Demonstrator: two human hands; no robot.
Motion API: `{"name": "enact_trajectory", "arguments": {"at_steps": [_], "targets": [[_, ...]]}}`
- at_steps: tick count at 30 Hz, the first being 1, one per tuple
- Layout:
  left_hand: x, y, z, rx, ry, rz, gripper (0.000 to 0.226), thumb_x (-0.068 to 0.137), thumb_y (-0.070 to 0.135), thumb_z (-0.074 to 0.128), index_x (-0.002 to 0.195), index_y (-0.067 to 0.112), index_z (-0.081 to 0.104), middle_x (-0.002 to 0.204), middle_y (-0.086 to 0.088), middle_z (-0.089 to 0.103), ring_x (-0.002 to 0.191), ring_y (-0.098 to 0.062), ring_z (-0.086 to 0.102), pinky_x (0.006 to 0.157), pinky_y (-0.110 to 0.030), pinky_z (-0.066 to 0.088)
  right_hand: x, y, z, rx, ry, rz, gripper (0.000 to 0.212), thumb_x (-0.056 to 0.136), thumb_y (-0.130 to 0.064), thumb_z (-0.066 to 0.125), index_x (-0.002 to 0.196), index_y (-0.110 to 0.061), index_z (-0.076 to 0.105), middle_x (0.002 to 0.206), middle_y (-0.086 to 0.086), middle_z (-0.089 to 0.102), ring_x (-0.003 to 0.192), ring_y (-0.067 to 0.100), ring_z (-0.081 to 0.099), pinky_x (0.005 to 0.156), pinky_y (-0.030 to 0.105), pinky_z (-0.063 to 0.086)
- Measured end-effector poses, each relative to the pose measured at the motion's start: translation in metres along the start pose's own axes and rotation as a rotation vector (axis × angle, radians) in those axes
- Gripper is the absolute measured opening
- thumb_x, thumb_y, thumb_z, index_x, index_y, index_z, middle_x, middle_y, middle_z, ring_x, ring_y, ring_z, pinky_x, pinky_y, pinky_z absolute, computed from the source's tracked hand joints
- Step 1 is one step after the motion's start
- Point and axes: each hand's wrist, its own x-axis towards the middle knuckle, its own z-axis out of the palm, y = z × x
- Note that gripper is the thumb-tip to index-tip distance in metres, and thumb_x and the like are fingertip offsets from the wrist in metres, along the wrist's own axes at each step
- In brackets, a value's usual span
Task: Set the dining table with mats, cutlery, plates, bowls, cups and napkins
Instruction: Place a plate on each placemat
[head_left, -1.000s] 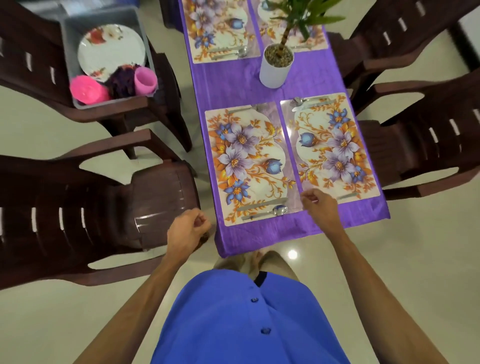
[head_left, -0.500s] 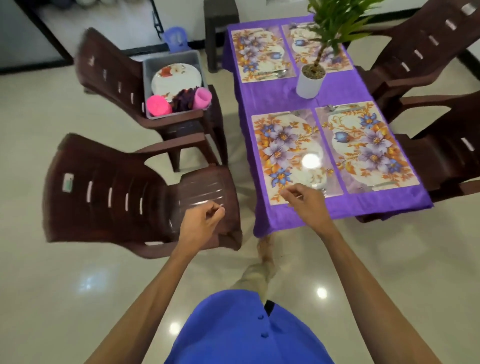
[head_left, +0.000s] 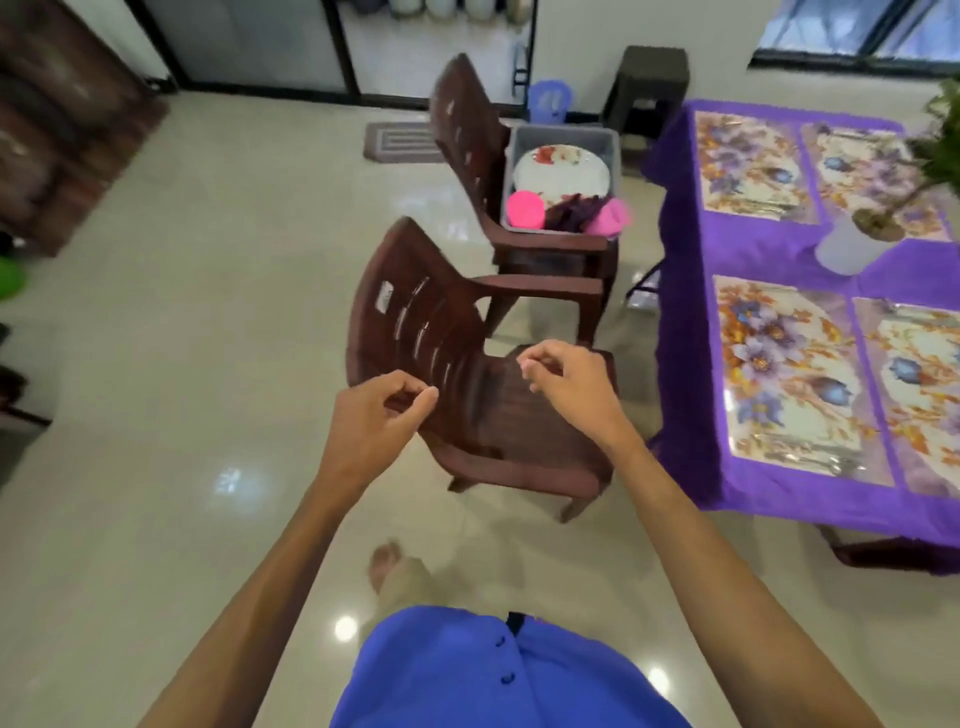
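Left hand: fingers loosely curled, holding nothing, above near chair.
Right hand: same, empty, apart from left.
Grey tub: 12 o'clock, on far chair; holds plate, pink cups.
Mats: 3 o'clock, on purple table.

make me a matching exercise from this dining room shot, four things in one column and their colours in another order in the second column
Things:
1. tablecloth
2. bin on the far chair
3. round bowl at the bin's front left
4. near chair

Colours:
A. dark brown
B. bright pink
C. purple
D. grey

Pairs: 1-C, 2-D, 3-B, 4-A
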Motion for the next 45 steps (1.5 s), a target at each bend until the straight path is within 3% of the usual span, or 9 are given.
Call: {"name": "enact_trajectory", "arguments": {"at_steps": [6,9,13,19,23,28,33,38,45], "targets": [[0.058,-0.096,-0.136,-0.062,0.172,-0.11,0.019,0.09,0.03,0.079,0.074,0.023,0.075,0.07,0.014,0.072,0.069,-0.002,0.068,0.065,-0.016,0.052,0.092,-0.117,0.152,0.111,-0.141,-0.075,0.01,0.094,-0.019,0.073,0.104,-0.018,0.076,0.08,-0.006,0.074,0.073,0.005,0.071,0.069,0.017,0.051],[0.086,-0.135,-0.191,-0.113,0.186,-0.192,0.019,0.088,0.026,0.077,0.071,0.022,0.071,0.068,0.01,0.07,0.062,-0.004,0.063,0.062,-0.026,0.049,0.129,-0.165,0.229,0.087,-0.222,-0.07,0.015,0.088,-0.033,0.08,0.099,-0.025,0.077,0.084,-0.011,0.075,0.078,0.0,0.07,0.072,0.016,0.05],[0.132,-0.187,-0.255,-0.161,0.214,-0.258,0.019,0.091,0.029,0.074,0.074,0.02,0.073,0.073,0.005,0.072,0.071,-0.015,0.068,0.069,-0.033,0.053,0.182,-0.212,0.303,0.051,-0.326,-0.015,0.039,0.075,-0.059,0.083,0.097,-0.027,0.075,0.088,-0.009,0.075,0.077,0.003,0.069,0.066,0.016,0.051],[0.226,-0.256,-0.31,-0.19,0.196,-0.325,0.021,0.094,0.031,0.071,0.076,0.023,0.075,0.078,0.01,0.075,0.078,-0.007,0.07,0.076,-0.027,0.054,0.276,-0.246,0.363,0.102,-0.327,0.019,0.018,0.094,-0.037,0.074,0.096,-0.019,0.077,0.084,-0.009,0.074,0.074,0.01,0.071,0.064,0.014,0.049],[0.318,-0.288,-0.327,-0.154,0.105,-0.307,0.021,0.096,0.031,0.07,0.077,0.024,0.076,0.079,0.013,0.075,0.08,-0.006,0.071,0.078,-0.027,0.055,0.363,-0.247,0.388,0.12,-0.281,0.069,0.008,0.096,-0.027,0.071,0.094,-0.02,0.076,0.086,-0.005,0.075,0.074,0.012,0.073,0.065,0.015,0.049],[0.458,-0.301,-0.342,-0.095,0.014,-0.205,0.021,0.097,0.036,0.068,0.08,0.027,0.076,0.079,0.016,0.075,0.08,-0.005,0.071,0.079,-0.028,0.057,0.476,-0.263,0.396,0.16,-0.187,0.106,0.007,0.096,-0.02,0.07,0.097,-0.017,0.077,0.087,-0.003,0.075,0.077,0.016,0.074,0.065,0.014,0.049],[0.599,-0.273,-0.333,-0.108,-0.129,-0.065,0.02,0.098,0.035,0.069,0.08,0.028,0.076,0.078,0.017,0.074,0.078,-0.006,0.071,0.078,-0.032,0.058,0.572,-0.277,0.359,0.196,-0.019,0.152,0.009,0.096,-0.022,0.069,0.098,-0.018,0.077,0.087,-0.004,0.076,0.076,0.014,0.073,0.067,0.015,0.051],[0.734,-0.248,-0.283,-0.099,-0.331,0.059,0.019,0.098,0.035,0.069,0.081,0.029,0.077,0.08,0.018,0.075,0.081,-0.002,0.072,0.081,-0.028,0.058,0.655,-0.247,0.314,0.243,0.263,0.278,0.008,0.094,-0.02,0.068,0.095,-0.018,0.076,0.083,-0.004,0.075,0.071,0.011,0.072,0.065,0.017,0.049],[0.915,-0.193,-0.197,-0.105,-0.604,0.239,0.02,0.099,0.034,0.068,0.082,0.028,0.077,0.081,0.018,0.075,0.082,-0.003,0.072,0.081,-0.028,0.058,0.75,-0.214,0.249,0.319,0.499,0.492,0.013,0.096,-0.015,0.066,0.104,-0.01,0.076,0.089,0.002,0.075,0.069,0.003,0.067,0.065,0.013,0.048]]}}
